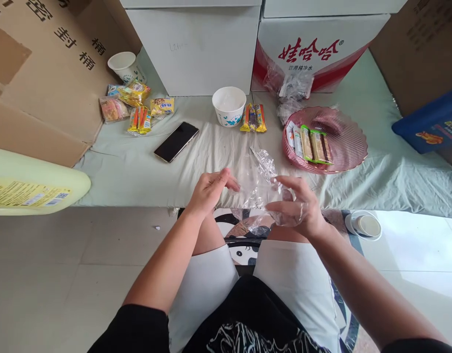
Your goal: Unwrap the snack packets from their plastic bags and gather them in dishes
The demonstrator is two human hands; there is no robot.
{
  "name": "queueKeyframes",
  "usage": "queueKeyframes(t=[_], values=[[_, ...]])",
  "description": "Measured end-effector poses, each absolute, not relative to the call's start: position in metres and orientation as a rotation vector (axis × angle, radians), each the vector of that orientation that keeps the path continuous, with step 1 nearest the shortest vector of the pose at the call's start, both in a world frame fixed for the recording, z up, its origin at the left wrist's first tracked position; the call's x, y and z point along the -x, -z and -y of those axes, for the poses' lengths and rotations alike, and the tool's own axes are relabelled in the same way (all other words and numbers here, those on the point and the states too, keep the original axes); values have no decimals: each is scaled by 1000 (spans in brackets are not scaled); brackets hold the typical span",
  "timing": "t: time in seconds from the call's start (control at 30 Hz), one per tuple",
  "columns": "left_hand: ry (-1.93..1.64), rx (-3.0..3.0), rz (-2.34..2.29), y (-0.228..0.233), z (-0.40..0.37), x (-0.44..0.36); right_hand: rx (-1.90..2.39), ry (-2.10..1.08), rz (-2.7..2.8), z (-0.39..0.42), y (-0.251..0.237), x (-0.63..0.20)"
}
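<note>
Head camera view, looking down past white fabric shorts [207, 294] to a floor of pale, smooth tiles [111, 274], with a patterned mat [246, 252] showing between the knees. Just beyond the lap, crumpled, clear, glossy plastic film [260, 189] is held up over the near edge of a low desk [130, 181] draped in wrinkled pale green cloth. The right hand [297, 203] has its fingers spaced apart and curled around the film. The left hand [213, 191] is beside the film, fingers close together and thumb on top; whether it pinches a thin edge, I cannot tell.

At left, a pale yellow-green plastic jug [30, 176] with rounded corners extends over the desk's front edge. Farther back lie a flat black smartphone [176, 142] and, to the right, a translucent pink ribbed dish [351, 147] with a scalloped rim, holding slim wrapped bars [314, 146]. Mid-desk stands a round white paper bowl [229, 110] printed in blue, next to shiny orange-and-yellow packets [253, 117]. More glossy snack packets [135, 98] are heaped at left.

Behind are a plain white box [199, 54], a red-and-white carton [321, 29] and, at left, a brown cardboard box [45, 68].
</note>
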State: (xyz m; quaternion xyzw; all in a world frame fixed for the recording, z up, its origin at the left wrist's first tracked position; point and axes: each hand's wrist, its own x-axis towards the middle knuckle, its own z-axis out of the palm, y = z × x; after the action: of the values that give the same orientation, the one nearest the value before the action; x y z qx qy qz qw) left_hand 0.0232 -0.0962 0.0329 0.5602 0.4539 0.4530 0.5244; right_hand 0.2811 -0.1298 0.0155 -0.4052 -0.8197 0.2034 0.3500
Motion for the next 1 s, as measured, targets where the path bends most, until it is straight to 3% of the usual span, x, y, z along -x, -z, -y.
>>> queueKeyframes(t=[0.17,0.4,0.67,0.87,1.0], values=[[-1242,-1468,-1123,-48,91,-33,1010,-151,2313,133,-15,-287],[-1189,-1525,-1044,-59,94,-26,957,-117,2137,137,-25,-297],[-1154,-1765,-973,-77,106,-22,1062,-470,2000,125,-56,-265],[-1057,-1173,-940,-53,88,-23,1123,-1301,1475,89,-36,-251],[-881,-1045,-1025,-31,74,-34,1038,-1527,973,73,-13,-247]])
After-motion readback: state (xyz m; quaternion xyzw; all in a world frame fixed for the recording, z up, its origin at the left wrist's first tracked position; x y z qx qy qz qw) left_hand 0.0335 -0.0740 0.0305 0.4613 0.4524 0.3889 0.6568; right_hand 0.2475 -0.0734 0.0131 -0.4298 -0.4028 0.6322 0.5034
